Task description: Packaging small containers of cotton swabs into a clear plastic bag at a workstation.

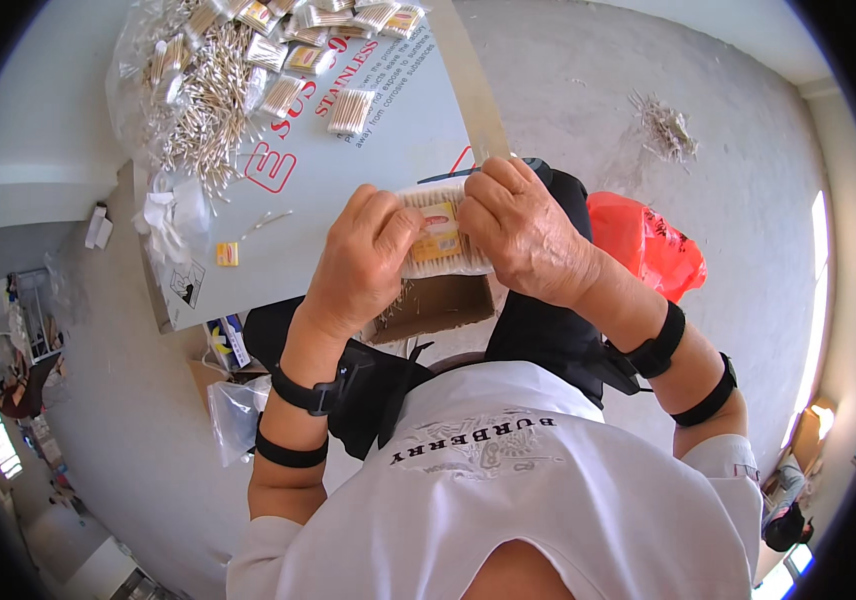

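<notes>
L hand (363, 255): clamped on the left end of the swab packet (440, 232), thumb on top, fingers curled under it.
R hand (520, 232): clamped on the packet's right end, fingers folded over the top edge — knuckles toward the camera.
Packet: small clear bag of wooden-stick cotton swabs w/ a yellow-red label in the middle; held up in the air btwn both hands, just above the near edge of the worktop (388, 150).
Key relation: packet's long axis runs left-right, one hand on each end, so neither is nearer — both touching. Sticks inside seem to run across the short way, hard to be sure.
Below packet: open brown cardboard box (438, 308), directly under the hands, some loose sticks at its rim.
Far from packet, worktop's far-left corner: loose swab pile (198, 110) on clear plastic, plus a row of filled packets (323, 25) beyond it.
Left of packet: one filled packet (351, 112) lying alone, a small yellow label (227, 254), white crumpled plastic (173, 205).
Right of packet: red plastic bag (648, 245) on the floor; scattered sticks (668, 128) further off.
</notes>
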